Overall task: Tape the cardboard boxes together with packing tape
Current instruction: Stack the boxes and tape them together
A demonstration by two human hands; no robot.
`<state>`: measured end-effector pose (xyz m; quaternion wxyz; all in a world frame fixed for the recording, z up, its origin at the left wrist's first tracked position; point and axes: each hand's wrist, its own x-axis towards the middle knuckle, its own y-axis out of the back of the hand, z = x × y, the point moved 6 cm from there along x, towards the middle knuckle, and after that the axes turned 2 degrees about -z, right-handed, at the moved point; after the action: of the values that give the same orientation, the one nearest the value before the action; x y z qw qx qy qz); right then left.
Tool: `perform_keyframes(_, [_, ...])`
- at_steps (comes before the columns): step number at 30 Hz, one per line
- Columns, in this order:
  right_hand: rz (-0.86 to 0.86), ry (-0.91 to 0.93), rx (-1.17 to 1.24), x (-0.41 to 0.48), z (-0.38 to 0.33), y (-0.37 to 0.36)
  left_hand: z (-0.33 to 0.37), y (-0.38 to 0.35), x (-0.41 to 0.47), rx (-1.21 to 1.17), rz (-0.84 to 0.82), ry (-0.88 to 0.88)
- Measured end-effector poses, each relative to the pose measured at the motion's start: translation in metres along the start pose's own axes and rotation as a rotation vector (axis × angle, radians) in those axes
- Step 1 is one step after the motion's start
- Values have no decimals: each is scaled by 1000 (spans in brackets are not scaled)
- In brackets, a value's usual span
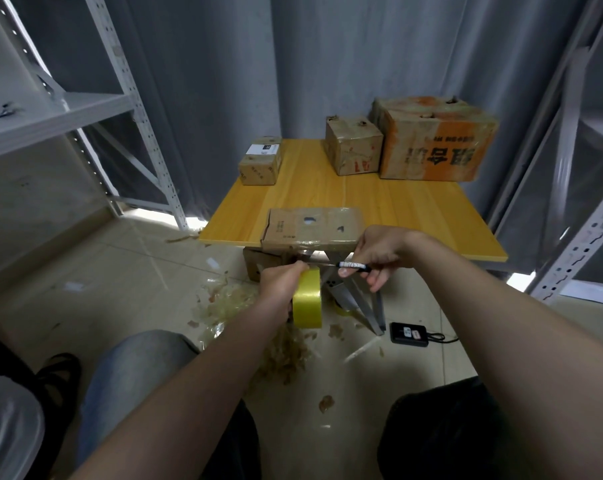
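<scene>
A flat cardboard box (pixel 313 226) lies at the near edge of the yellow wooden table (pixel 379 206), wrapped in clear tape. My left hand (pixel 281 282) grips a yellow roll of packing tape (pixel 307 299) just below that edge. A strip runs from the roll up to the box front. My right hand (pixel 379 252) holds a small black-handled knife (pixel 353 266) with its blade pointing left at the strip. Farther back stand a small box (pixel 260 161), a medium box (pixel 353 145) and a large orange-printed box (pixel 435 140).
Grey metal shelving stands at left (pixel 95 109) and right (pixel 577 202). Torn tape scraps (pixel 230 306) litter the tiled floor. A black device with a cable (pixel 409 334) lies on the floor by the table leg. Another box (pixel 258 265) sits under the table.
</scene>
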<state>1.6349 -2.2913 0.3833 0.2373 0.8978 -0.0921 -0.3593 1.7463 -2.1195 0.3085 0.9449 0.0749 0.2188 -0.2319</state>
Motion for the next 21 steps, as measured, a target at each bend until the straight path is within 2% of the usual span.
perform_keyframes(7, [169,-3,-400,-31,-43,10,-7,-5,1,188,-18,-52])
perform_keyframes(9, [148,67,-299,-40,-54,16,-8,-5,-1,180,-49,-61])
perform_keyframes(12, [161,265,7,-44,-60,23,1,-14,-11,216,-134,-146])
perform_keyframes(14, [278,338,225,-40,-48,31,13,-28,-24,274,-206,-250])
perform_keyframes(16, [516,328,384,-35,-24,46,28,-43,-39,286,-277,-324])
perform_keyframes(17, [667,296,366,-34,-9,56,36,-50,-45,287,-312,-347])
perform_keyframes(19, [887,184,153,-38,16,75,52,-60,-55,271,-383,-380])
perform_keyframes(21, [919,49,-70,-38,34,84,70,-65,-61,216,-427,-419])
